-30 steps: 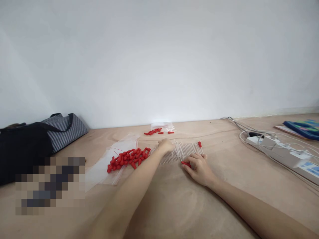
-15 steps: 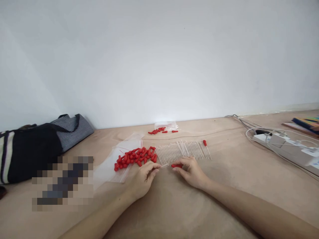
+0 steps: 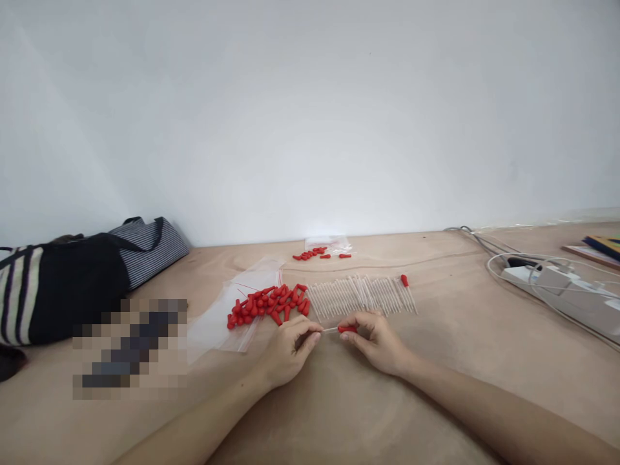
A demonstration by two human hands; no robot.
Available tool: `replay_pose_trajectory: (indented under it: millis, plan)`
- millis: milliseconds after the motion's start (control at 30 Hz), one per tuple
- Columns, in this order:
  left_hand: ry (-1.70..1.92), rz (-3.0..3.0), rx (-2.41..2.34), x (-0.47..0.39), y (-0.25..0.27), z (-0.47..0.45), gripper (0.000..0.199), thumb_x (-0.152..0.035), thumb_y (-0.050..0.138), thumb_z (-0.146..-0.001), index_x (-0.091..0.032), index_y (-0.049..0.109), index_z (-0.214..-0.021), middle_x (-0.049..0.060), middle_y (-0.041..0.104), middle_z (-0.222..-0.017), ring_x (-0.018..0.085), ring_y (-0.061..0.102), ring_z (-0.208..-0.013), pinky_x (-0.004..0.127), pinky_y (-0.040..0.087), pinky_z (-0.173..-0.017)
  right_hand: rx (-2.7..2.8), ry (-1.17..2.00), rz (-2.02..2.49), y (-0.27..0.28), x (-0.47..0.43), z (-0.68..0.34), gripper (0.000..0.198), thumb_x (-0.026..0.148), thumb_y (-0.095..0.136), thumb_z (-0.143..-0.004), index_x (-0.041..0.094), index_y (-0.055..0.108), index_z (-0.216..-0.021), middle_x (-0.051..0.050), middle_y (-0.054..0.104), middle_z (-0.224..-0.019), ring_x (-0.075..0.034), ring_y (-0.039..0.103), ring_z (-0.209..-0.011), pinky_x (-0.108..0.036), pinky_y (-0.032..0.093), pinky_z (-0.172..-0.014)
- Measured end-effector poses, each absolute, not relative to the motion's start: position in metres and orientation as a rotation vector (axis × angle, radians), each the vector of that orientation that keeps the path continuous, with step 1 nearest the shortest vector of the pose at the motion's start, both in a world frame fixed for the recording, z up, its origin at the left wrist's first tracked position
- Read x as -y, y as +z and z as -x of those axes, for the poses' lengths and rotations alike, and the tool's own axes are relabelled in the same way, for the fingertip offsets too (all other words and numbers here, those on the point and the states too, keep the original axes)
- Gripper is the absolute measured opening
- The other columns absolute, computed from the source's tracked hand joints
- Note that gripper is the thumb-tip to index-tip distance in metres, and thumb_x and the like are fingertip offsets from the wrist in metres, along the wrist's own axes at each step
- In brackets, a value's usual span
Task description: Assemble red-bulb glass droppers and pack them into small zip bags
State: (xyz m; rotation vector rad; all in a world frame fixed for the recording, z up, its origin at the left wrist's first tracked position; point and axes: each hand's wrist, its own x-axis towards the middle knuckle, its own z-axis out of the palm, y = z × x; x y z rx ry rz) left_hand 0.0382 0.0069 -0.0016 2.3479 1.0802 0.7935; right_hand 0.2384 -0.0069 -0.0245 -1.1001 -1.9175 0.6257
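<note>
Head view puts your two hands close together just above the table (image 3: 314, 413), fingertips facing. Your left hand (image 3: 289, 354) has thumb and forefinger pressed together, pinching a thin clear tube (image 3: 330, 330) that points across towards your right fingers. Your right hand (image 3: 380, 347) pinches a red bulb (image 3: 347, 329) between thumb and forefinger, its near end turned to your left fingertips.

What has just changed is the gap: half a second ago the tube's tip stood a little apart from the bulb, and now the two look lined up and touching, bridging the space between your fingertips. That seems to mark the start of joining them; whether the tube is already inside the bulb's mouth, you cannot tell from here.

Just beyond your fingertips lies the row of clear tubes (image 3: 365, 294), side by side. At its end past your right fingers, one carries a red cap (image 3: 405, 281); the others look bare. Beyond your left fingers, the heap of red bulbs (image 3: 264, 302) rests partly on a plastic bag (image 3: 208, 334). Farther out, straight ahead of your fingers, is a small cluster of red pieces (image 3: 310, 254). Well to the right of your right fingers sits a power strip (image 3: 564, 284).
</note>
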Motion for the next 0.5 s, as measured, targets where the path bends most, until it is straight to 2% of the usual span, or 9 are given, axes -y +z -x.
replay_pose_trajectory:
  millis: [100, 233, 333, 500]
  plan:
    - [0.85, -2.369, -1.103, -0.008, -0.006, -0.041, 0.021, -0.028, 0.046, -0.081, -0.016, 0.061, -0.072, 0.001, 0.057, -0.065, 0.012, 0.049, -0.058, 0.023, 0.037, -0.055, 1.95, 0.619, 1.108, -0.023, 0.009, -0.237, 0.01, 0.026, 0.052, -0.078, 0.02, 0.06, -0.076, 0.0, 0.065, -0.074, -0.014, 0.057, -0.07, -0.033, 0.034, -0.076]
    - [0.83, -2.405, -1.144, -0.008, -0.009, -0.045, 0.02, -0.03, 0.047, -0.082, -0.02, 0.065, -0.077, -0.001, 0.063, -0.067, 0.011, 0.049, -0.055, 0.027, 0.033, -0.065, 1.923, 0.611, 1.101, -0.024, 0.01, -0.237, 0.012, 0.027, 0.051, -0.079, 0.021, 0.061, -0.078, 0.0, 0.066, -0.076, -0.014, 0.057, -0.071, -0.033, 0.033, -0.077]
    - [0.796, -2.406, -1.174, -0.007, -0.01, -0.048, 0.019, -0.03, 0.048, -0.082, -0.025, 0.065, -0.085, -0.002, 0.067, -0.075, 0.011, 0.052, -0.058, 0.031, 0.028, -0.072, 1.882, 0.57, 1.13, -0.026, 0.01, -0.237, 0.013, 0.029, 0.052, -0.078, 0.021, 0.062, -0.077, 0.0, 0.066, -0.076, -0.015, 0.057, -0.072, -0.034, 0.032, -0.077]
    - [0.785, -2.432, -1.153, -0.006, -0.013, -0.05, 0.019, -0.03, 0.046, -0.084, -0.026, 0.065, -0.085, -0.003, 0.068, -0.082, 0.014, 0.056, -0.071, 0.031, 0.024, -0.073, 1.864, 0.564, 1.1, -0.03, 0.007, -0.239, 0.013, 0.032, 0.055, -0.076, 0.022, 0.063, -0.074, 0.001, 0.067, -0.073, -0.015, 0.058, -0.068, -0.036, 0.03, -0.078]
